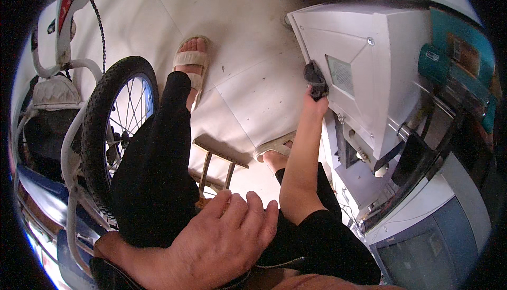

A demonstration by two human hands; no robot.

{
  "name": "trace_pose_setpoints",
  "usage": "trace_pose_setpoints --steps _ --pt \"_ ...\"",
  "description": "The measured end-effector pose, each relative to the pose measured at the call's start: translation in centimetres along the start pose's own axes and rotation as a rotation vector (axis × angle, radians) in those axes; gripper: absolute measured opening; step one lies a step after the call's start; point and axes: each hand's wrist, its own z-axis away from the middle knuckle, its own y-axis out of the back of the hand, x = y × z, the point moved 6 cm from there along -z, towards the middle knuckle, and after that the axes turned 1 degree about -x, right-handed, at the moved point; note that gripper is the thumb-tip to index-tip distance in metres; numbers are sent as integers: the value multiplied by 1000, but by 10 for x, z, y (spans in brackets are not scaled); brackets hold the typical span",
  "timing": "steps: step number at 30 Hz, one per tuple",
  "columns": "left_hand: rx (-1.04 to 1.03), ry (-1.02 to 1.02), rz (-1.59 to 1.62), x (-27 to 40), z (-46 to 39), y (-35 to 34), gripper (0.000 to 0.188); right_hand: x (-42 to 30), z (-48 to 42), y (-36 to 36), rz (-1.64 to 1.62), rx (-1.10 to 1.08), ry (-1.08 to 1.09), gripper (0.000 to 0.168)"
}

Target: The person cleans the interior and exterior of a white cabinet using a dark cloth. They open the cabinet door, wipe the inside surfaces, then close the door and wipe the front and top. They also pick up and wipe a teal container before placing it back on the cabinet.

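My right hand is stretched down at the right, closed on a dark crumpled item, apparently a cloth. That item touches the edge of a white casing with a grille panel. Near the camera, my left hand is over my lap, back upward and fingers slightly apart; its palm is hidden and nothing shows in it. Beyond its fingertips, low between my legs, is a small wooden frame, perhaps part of a stool.
A child-size bicycle wheel and white bicycle frame stand close to my left leg. My sandalled feet are on the pale tiled floor. At the lower right is a blue-grey screen-like appliance, with a teal device above.
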Motion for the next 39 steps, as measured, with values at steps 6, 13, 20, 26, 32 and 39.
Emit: trace_pose_setpoints --steps 6,13,20,26,32,39 --pt "-16 -2 -26 6 -8 0 40 56 -31 -57 355 -238 77 30" --pt "-43 41 -19 7 -14 2 43 145 -16 -160 230 -383 -39 31" --pt "-92 32 -49 -2 -4 -5 47 82 -18 -64 293 -426 108 39" --pt "-88 89 61 1 -16 -5 49 114 -56 -101 324 -466 42 34" --pt "-88 79 6 8 -23 -6 53 152 -40 -155 302 -282 83 35" --pt "-125 85 -6 17 -32 -12 55 49 -45 0 244 -120 244 38"
